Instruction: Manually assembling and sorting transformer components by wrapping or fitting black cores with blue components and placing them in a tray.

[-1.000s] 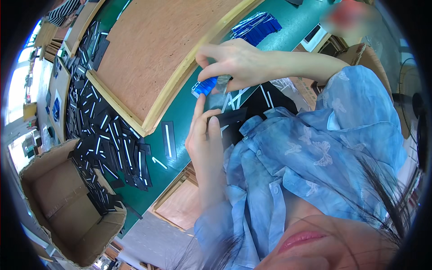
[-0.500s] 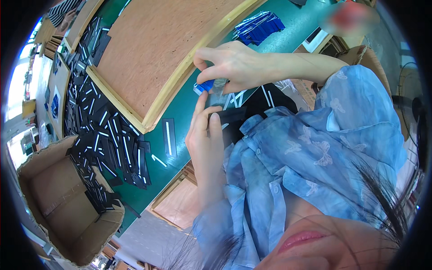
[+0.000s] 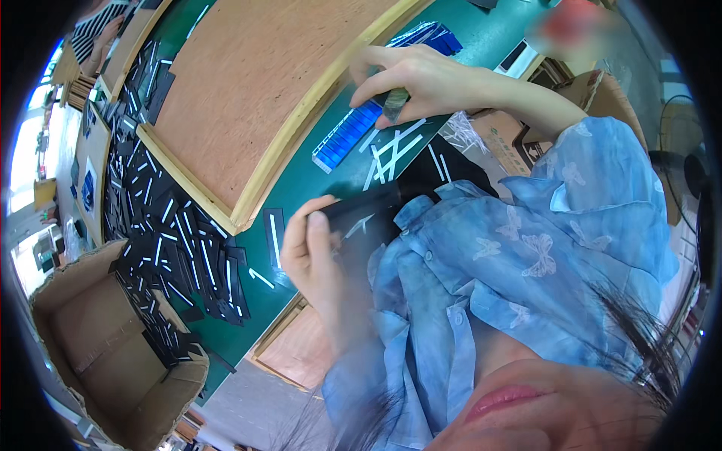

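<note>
My left hand has its fingers closed on a flat black strip, which is blurred and stretches toward the blue shirt. On the green table, a slanting row of blue pieces with pale edges lies side by side. At its upper end is my right hand, curled with its fingers apart and no piece visible between them. A greyish-green bit shows by its lower fingers; whether it is held or wrapped on a finger is unclear. Several white strips lie crossed between my hands.
A wood-framed board covers the table's far side. Black pieces with white strips heap at left, beside an open cardboard box. More blue pieces lie at the top. Another person's hand shows at upper left.
My right hand has moved up and right, uncovering the blue row. My left hand has drawn back from it, down and left, with the black strip.
</note>
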A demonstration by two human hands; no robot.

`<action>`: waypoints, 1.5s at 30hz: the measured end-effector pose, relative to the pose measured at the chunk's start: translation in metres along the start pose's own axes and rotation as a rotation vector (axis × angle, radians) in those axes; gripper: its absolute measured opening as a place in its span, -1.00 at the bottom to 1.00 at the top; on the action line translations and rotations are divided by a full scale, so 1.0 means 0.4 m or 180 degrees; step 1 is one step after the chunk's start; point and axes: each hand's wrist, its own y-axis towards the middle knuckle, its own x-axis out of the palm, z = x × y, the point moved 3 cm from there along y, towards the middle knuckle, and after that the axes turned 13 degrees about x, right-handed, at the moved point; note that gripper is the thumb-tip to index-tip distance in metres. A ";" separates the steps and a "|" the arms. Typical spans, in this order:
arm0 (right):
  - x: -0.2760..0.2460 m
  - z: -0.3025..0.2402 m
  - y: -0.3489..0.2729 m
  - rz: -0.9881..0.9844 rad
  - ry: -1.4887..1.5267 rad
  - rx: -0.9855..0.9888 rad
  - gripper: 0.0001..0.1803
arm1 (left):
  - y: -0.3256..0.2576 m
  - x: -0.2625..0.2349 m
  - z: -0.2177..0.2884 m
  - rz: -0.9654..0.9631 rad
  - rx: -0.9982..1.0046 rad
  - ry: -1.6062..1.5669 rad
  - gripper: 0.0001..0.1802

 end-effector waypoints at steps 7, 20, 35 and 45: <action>0.010 0.035 -0.017 0.0074 -0.0093 0.0001 -0.65 | 0.007 -0.032 -0.067 0.0630 0.0057 -0.1002 -0.65; -0.017 -0.007 -0.026 0.0292 -0.0597 -0.0570 -0.68 | -0.007 -0.099 -0.103 0.1353 0.0354 -0.1292 -0.48; -0.047 -0.116 -0.031 0.0122 0.0453 -0.0870 -0.56 | 0.016 0.024 -0.061 0.0540 -0.0044 -0.1513 -0.22; -0.046 -0.100 -0.035 0.0190 0.0682 -0.0910 -0.55 | 0.009 0.032 -0.058 0.0506 -0.0060 -0.1628 -0.21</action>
